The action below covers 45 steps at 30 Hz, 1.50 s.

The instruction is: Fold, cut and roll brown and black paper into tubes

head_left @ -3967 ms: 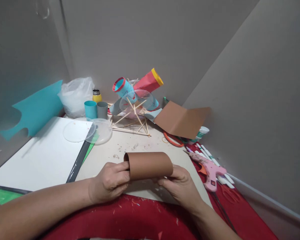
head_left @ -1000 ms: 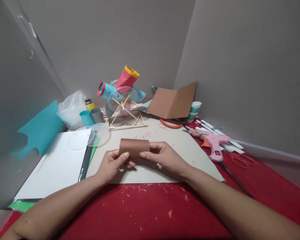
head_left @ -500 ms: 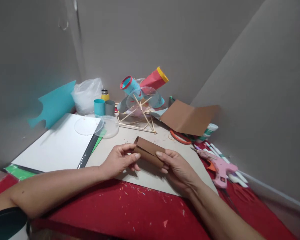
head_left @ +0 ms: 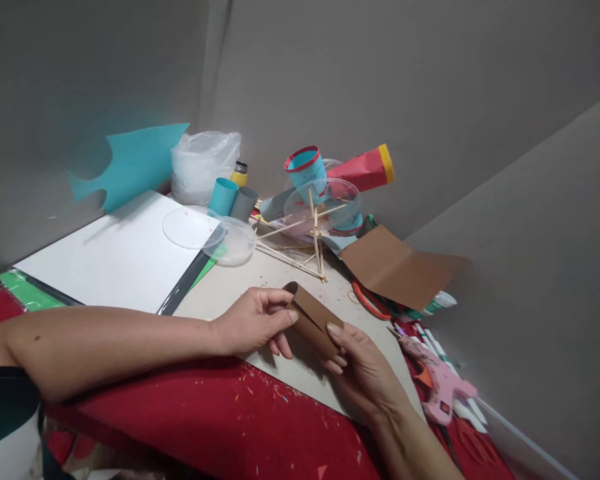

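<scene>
Brown paper rolled into a tube (head_left: 310, 327) lies between both hands above a pale board (head_left: 233, 287). Behind it stands a model of wooden sticks, clear discs and coloured tubes (head_left: 314, 215); a folded brown sheet (head_left: 397, 267) and a pink glue gun (head_left: 445, 387) flank the right. The tube's long axis slants from far left to near right, open end facing away. Left hand (head_left: 255, 323): fingers pinched on the far rim; right hand (head_left: 365, 360): thumb clamped over the seam. Counted: one held tube, two upright cylinders, teal (head_left: 224, 197) and grey (head_left: 243, 205).
</scene>
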Available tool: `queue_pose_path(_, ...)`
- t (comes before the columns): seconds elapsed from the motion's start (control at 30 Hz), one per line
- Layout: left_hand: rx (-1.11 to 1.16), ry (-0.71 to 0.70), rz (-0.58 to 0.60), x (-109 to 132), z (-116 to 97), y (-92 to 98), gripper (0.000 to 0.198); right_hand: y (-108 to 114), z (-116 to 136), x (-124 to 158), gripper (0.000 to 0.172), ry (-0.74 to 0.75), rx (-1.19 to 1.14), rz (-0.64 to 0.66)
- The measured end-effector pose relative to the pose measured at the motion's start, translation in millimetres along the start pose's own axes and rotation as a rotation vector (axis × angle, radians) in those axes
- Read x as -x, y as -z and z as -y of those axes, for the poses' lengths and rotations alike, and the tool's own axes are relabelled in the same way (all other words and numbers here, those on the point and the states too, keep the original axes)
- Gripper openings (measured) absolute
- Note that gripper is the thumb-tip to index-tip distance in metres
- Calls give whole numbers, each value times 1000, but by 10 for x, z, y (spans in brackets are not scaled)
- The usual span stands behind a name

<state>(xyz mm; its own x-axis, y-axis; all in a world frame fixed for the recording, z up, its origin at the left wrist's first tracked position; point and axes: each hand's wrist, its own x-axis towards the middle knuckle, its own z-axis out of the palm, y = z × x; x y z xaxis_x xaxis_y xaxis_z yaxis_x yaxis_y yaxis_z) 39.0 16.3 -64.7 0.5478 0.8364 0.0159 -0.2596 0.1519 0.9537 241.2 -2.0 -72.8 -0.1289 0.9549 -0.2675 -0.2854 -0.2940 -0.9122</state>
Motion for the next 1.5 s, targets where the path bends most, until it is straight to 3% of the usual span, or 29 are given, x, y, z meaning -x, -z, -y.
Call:
queue_pose_path(0.13,18,31,5,-15,-15,10,22,-30,1,30,33,76,103,-64)
queue_pose_path(0.3,5,85,-12,-37,-28,48,31,-61,-23,39,33,115,178,-31)
queue_pose_path(0.53,-12,131,-107,-63,-56,58,30,9,-94,-6,51,198,140,4)
queue_pose_path(0.73,-15,128,-150,-95,-43,76,31,4,-21,23,54,313,482,59)
queue_pose_path(1.03,-25,134,-128,-89,-48,76,40,-44,44,51,55,273,535,51)
queue_pose_path(1.23,-20,121,-127,-78,-58,60,39,6,-9,9,58,225,366,43)
queue_pose_path(1.5,-23,112,-159,-81,-44,73,44,-62,52,33,59,274,536,36)
